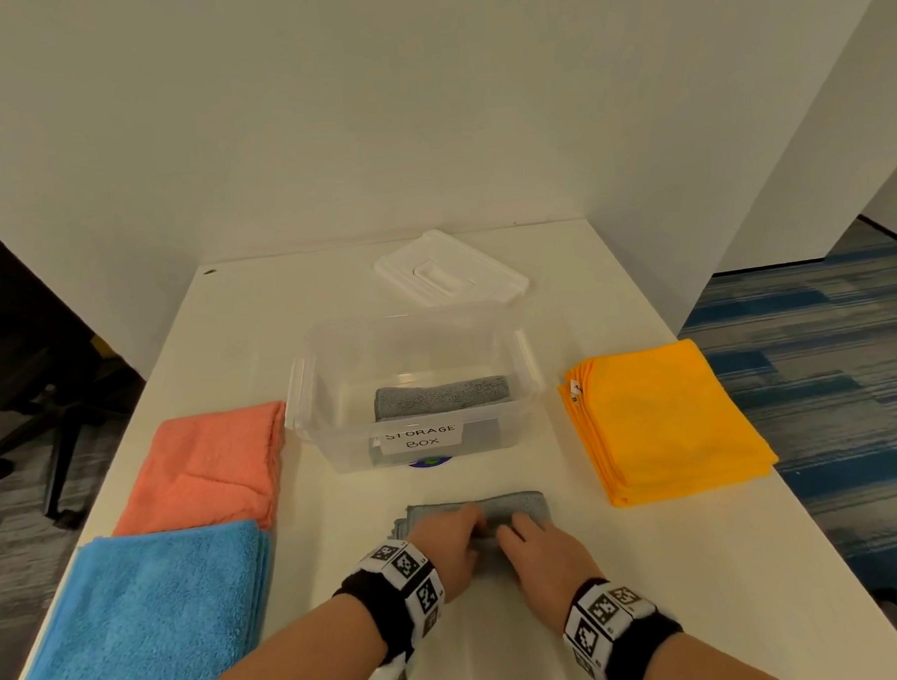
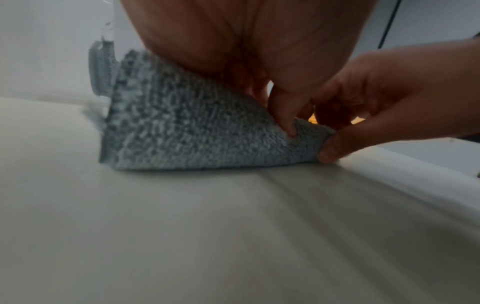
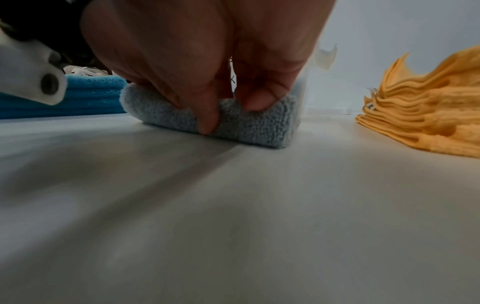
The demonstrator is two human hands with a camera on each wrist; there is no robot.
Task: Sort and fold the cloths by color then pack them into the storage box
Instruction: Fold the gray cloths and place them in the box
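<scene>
Grey cloth (folded, on the table) pinched by curled fingers of both hands.

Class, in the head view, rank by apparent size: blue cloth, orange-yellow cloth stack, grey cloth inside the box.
1. blue cloth, though nearest the camera
2. orange-yellow cloth stack
3. grey cloth inside the box
</scene>
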